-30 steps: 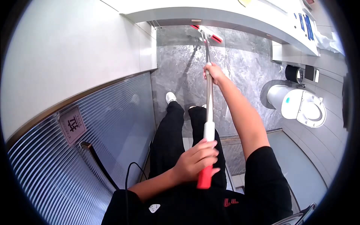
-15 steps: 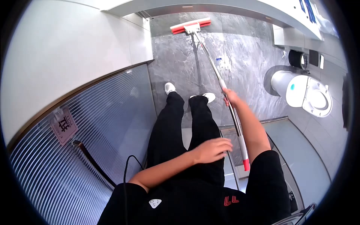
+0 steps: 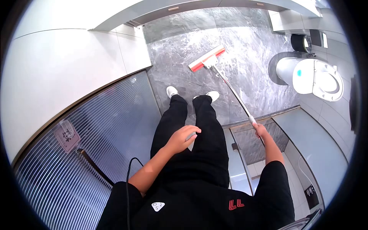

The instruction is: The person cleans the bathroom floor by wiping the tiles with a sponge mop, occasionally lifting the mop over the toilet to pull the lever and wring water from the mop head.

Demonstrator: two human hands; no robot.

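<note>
My right hand [image 3: 260,131] is wrapped round the pole of a sponge mop [image 3: 232,90], at the pale grip partway along it. The red-and-white mop head [image 3: 208,58] rests on the grey marbled floor, beyond my white shoes, and lies at a slant. Behind my right hand the lower end of the pole runs back toward my forearm and is mostly hidden. My left hand [image 3: 183,139] hovers in front of my thighs, with its fingers curved and the thumb apart, holding nothing.
A white toilet [image 3: 321,79] with its lid up stands at the right, beside a black bin [image 3: 301,43]. Ribbed glass with a long handle [image 3: 94,165] lines the left. A grey-white counter [image 3: 161,17] edges the far side. A dark cable hangs by my left arm.
The mop head has been drawn toward me and turned to a slant. My right hand has come back and to the right with the pole. My left hand has shifted left and forward.
</note>
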